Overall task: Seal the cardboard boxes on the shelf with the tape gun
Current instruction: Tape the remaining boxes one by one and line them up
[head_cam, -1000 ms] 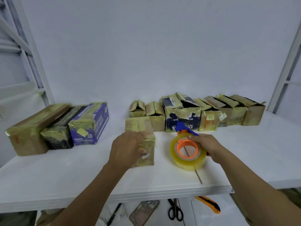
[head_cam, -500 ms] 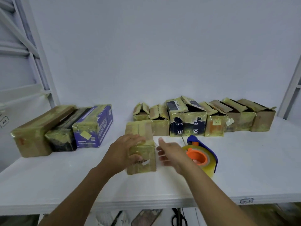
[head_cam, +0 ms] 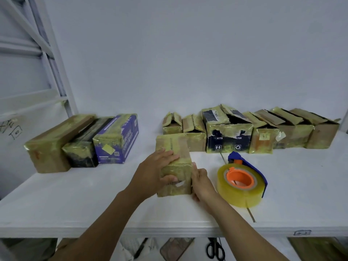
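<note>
Left grip (head_cam: 156,172): closed round the small box (head_cam: 177,147), fingers over the top, thumb on the front face.
Right grip (head_cam: 201,182): fingers straight, flat against the box's right side; holds nothing.
Small box: front centre of the shelf (head_cam: 75,194), flaps down, covered in yellowish tape.
Tape gun (head_cam: 242,182): lying on the shelf just right of the right grip, no hand on it.
Open boxes (head_cam: 244,132): row at rear right, flaps up.
Closed boxes (head_cam: 81,142): three side by side, rear left.
</note>
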